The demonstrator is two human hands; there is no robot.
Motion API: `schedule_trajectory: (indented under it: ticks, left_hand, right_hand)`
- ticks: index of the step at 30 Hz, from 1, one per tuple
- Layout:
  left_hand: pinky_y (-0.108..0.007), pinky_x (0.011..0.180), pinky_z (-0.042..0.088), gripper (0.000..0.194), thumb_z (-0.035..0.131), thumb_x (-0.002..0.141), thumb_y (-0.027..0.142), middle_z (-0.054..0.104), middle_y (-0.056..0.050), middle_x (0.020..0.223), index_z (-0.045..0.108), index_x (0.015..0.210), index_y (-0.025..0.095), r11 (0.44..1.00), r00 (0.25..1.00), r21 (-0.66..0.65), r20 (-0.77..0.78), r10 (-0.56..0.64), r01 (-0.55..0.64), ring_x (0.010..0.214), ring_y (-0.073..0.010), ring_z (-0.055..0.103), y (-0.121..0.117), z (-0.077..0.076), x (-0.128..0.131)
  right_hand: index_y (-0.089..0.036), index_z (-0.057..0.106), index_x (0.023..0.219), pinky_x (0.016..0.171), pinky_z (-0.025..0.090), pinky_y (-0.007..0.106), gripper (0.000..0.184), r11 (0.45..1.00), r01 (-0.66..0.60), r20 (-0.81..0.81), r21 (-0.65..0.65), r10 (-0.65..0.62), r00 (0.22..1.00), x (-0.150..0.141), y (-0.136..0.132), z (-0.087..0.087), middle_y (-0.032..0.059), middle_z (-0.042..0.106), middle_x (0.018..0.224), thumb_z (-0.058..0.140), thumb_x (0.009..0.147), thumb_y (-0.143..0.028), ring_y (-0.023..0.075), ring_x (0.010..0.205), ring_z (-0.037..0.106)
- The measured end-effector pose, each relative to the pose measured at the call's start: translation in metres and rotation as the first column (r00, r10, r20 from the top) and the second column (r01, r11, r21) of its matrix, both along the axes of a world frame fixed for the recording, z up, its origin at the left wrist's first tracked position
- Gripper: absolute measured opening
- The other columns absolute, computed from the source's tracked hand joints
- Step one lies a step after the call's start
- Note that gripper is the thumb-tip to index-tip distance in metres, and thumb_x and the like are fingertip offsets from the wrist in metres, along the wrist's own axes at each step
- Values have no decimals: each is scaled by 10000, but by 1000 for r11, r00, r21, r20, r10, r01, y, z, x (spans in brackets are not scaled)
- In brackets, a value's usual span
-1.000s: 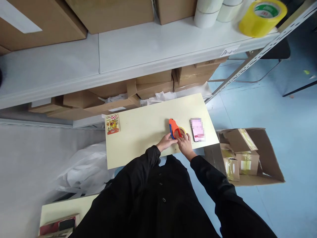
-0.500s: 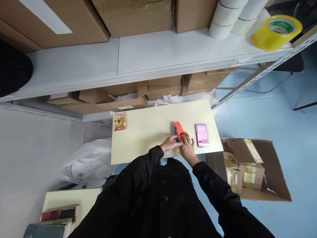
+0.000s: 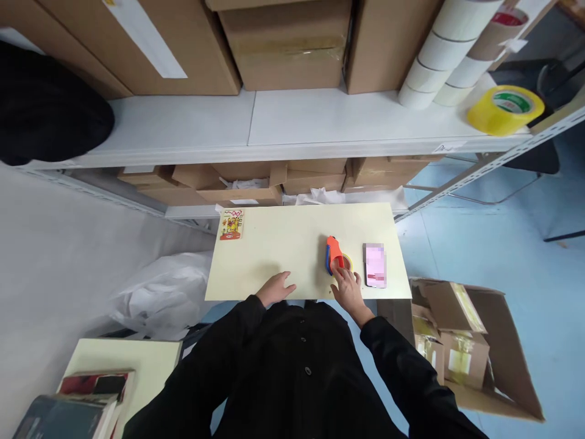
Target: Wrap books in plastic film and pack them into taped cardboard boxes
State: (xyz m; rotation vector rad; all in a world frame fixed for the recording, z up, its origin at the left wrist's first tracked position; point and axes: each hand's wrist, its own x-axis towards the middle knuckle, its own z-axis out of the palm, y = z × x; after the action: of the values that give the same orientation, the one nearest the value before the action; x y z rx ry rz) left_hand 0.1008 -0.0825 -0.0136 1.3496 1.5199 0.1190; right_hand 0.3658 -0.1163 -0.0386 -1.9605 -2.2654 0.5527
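The grey shelf (image 3: 320,119), carrying cardboard boxes, spans the area beyond the fingers of both hands. The pale worktop (image 3: 265,250) extends beneath and ahead of them. Well to the right of the right fingers, an open carton (image 3: 512,341) on the floor contains smaller boxes; a translucent white plastic bag (image 3: 159,292) lies well to the left of the left fingers.

The left hand (image 3: 273,289) is empty at the worktop's near edge, its thumb and fingers parted. The right hand (image 3: 349,292) has its fingers at the near end of the orange-and-blue tape dispenser (image 3: 334,249); whether they grip it, I cannot tell. A phone (image 3: 375,266) lies just right of the right fingers, and a small illustrated booklet (image 3: 231,225) beyond and left of the left fingers.
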Motion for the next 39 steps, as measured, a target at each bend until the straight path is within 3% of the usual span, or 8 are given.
schedule_trajectory:
  ticks: [5, 9, 17, 21, 28, 34, 39]
  left_hand:
    - [-372, 1016, 368, 686, 634, 674, 516, 498, -179, 1385, 557, 1242, 140, 995, 991, -29, -100, 93, -97, 1288, -347, 456, -37, 11, -46]
    - [-376, 981, 391, 712, 628, 657, 566, 510, -166, 1376, 561, 1236, 157, 966, 966, -71, -90, 243, -250, 1285, -361, 456, -59, 19, -58]
    - [-391, 979, 388, 685, 611, 685, 526, 477, -157, 1409, 537, 1261, 162, 936, 941, -102, -70, 332, -338, 1301, -368, 432, -83, 23, -68]
    - [-412, 1018, 360, 632, 611, 692, 493, 493, -138, 1400, 550, 1248, 197, 933, 937, -98, -87, 339, -347, 1305, -367, 427, -92, 21, -75]
    - [-417, 1056, 344, 655, 539, 775, 455, 450, -181, 1424, 480, 1323, 101, 947, 938, -44, -156, 309, -319, 1304, -359, 430, -117, 25, -96]
    - [-431, 1072, 343, 637, 482, 838, 425, 413, -182, 1450, 425, 1372, 81, 948, 919, -19, -250, 304, -319, 1326, -340, 406, -170, 38, -130]
    - [-444, 1047, 365, 606, 538, 810, 394, 486, -182, 1395, 464, 1341, 112, 880, 849, 63, -238, 472, -471, 1290, -344, 451, -240, 42, -173]
  right_hand:
    - [-179, 554, 1244, 856, 465, 351, 371, 992, -114, -154, -55, 104, 983, -1, -2, 2, 121, 666, 1099, 441, 891, -196, 223, 949, 641]
    - [-194, 580, 1224, 809, 487, 286, 358, 946, -278, -202, -167, 243, 949, -13, 0, 2, 85, 698, 1054, 421, 903, -198, 187, 887, 675]
    - [-213, 627, 1160, 847, 464, 303, 321, 835, -468, -131, -289, 449, 884, -43, 14, 9, 83, 703, 1066, 434, 905, -237, 210, 950, 662]
    - [-212, 635, 1140, 855, 457, 309, 310, 816, -491, -110, -305, 483, 869, -50, 16, 13, 88, 703, 1062, 429, 910, -235, 211, 957, 661]
    - [-209, 622, 1176, 882, 449, 305, 334, 772, -495, -53, -399, 520, 853, -65, 10, 17, 84, 688, 1109, 421, 912, -246, 210, 1018, 644]
    - [-169, 559, 1267, 958, 414, 351, 395, 663, -548, 92, -510, 676, 731, -96, 0, 12, 143, 618, 1236, 464, 899, -277, 255, 1162, 572]
    - [-143, 501, 1326, 949, 419, 375, 455, 613, -616, 152, -494, 759, 633, -155, -17, 17, 173, 593, 1259, 457, 900, -297, 281, 1172, 562]
